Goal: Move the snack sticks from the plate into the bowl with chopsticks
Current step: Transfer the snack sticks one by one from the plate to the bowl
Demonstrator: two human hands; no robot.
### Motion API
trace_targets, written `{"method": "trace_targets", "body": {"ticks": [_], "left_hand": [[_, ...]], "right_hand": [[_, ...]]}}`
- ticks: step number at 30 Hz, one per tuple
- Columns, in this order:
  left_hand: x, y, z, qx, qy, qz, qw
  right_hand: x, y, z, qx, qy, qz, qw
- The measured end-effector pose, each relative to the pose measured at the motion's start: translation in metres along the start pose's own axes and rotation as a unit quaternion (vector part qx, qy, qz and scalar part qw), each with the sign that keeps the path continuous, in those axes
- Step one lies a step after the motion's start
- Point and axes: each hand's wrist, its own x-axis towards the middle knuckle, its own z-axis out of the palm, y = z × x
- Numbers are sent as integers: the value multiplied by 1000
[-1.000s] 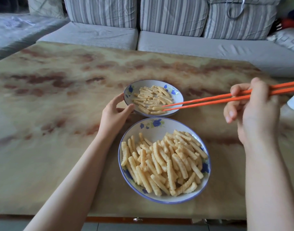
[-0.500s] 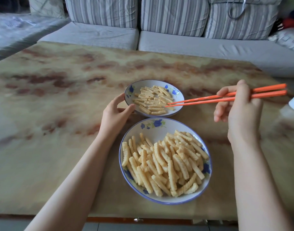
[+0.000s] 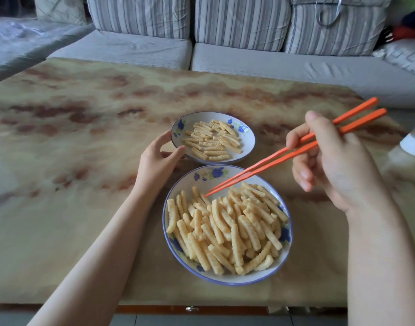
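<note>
My right hand (image 3: 338, 165) grips the chopsticks (image 3: 267, 162), tips together and empty over sticks (image 3: 225, 231) heaped on the near plate (image 3: 225, 280). My left hand (image 3: 154, 158) holds the far bowl (image 3: 247, 143) by its rim; some sticks lie inside.

The desk (image 3: 84, 161) has a smooth, polished top with a marble-like pattern of beige and rust and a soft sheen. The near dish (image 3: 185, 187) and far dish (image 3: 246, 142) look like glazed ceramic, glossy white with blue painted flowers. The sticks (image 3: 225, 227) are matt, dry and ridged. The chopsticks (image 3: 237, 179) look like smooth orange plastic with little shine. Across the top of the frame the sofa (image 3: 131, 48) is matt woven cloth, striped on its back cushions (image 3: 241, 22). A small shiny metal fitting (image 3: 192, 308) sits at bottom centre.
</note>
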Motion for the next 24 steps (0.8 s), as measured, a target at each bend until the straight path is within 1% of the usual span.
{"method": "trace_targets", "body": {"ticks": [5,9,14,18,21,24], "left_hand": [[1,-1,0,7,2,-2,1000],[2,-3,0,4,1,-8,1000],[2,-3,0,11,1,3,1000],[2,-2,0,13,-2,6,1000],[2,-3,-1,12,-3,2,1000],[2,-4,-1,17,-5,6,1000]], "right_hand": [[1,1,2,-8,-18,8,1000],[2,4,7,-6,-5,-1,1000],[5,6,8,14,53,-28,998],[7,2,5,63,105,-53,991],[8,-2,3,104,159,-79,979],[9,4,6,87,202,-100,970]]}}
